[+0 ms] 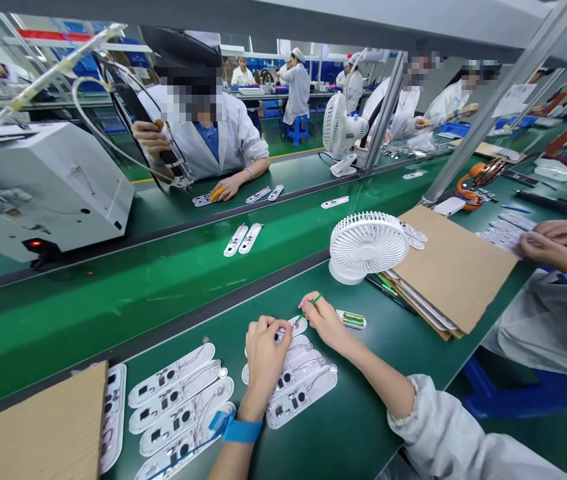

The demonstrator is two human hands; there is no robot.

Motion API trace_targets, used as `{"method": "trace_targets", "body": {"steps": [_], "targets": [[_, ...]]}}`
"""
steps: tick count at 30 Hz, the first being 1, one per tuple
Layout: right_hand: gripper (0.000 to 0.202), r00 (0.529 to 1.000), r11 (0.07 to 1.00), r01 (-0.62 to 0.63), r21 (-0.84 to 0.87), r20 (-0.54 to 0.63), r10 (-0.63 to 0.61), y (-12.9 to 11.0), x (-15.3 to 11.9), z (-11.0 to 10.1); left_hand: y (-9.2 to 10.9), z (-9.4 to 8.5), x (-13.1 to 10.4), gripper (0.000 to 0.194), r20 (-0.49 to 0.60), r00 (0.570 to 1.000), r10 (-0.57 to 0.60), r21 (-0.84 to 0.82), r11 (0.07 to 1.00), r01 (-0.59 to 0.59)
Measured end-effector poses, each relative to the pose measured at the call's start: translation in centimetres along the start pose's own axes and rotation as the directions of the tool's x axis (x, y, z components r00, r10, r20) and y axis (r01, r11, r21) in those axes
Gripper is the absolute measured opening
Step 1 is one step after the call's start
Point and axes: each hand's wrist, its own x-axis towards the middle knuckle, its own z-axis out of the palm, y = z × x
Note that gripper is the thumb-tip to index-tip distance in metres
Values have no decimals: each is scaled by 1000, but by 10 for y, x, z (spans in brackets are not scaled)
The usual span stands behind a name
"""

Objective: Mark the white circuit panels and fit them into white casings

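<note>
My right hand point(326, 325) pinches a thin green stick point(316, 299), its lower end at the far end of a long white casing point(302, 326). My left hand point(269, 350), with a blue wrist strap, has its fingers curled down on that same casing and hides much of it. Below it, more white casings point(308, 397) lie side by side, with black parts, thin wires and small round discs in them. Left of my forearm is another row of such casings point(178, 417). Just beyond my right hand lies a white holder with green batteries point(352, 319).
A white fan point(368, 247) stands ahead, beside stacked cardboard point(463, 267). More cardboard point(38, 427) lies at the left. A green conveyor belt point(163, 287) carries several casings. Across it a co-worker point(203, 133) holds a black tool near a white machine point(48, 187). Another person's hands point(558, 240) work at right.
</note>
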Motion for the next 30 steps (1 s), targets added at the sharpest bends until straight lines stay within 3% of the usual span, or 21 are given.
{"method": "trace_targets", "body": {"steps": [3, 8, 30], "targets": [[14, 998, 992, 53, -111, 29, -51, -3, -5, 1, 0, 1, 1, 16, 2, 1000, -11, 12, 1000, 11], [10, 994, 973, 96, -209, 68, -84, -7, -7, 0, 1, 1, 1, 16, -2, 1000, -28, 20, 999, 28], [12, 980, 929, 200, -313, 80, -184, 2, -7, 1, 0, -1, 3, 12, -18, 999, -48, -86, 995, 47]]}}
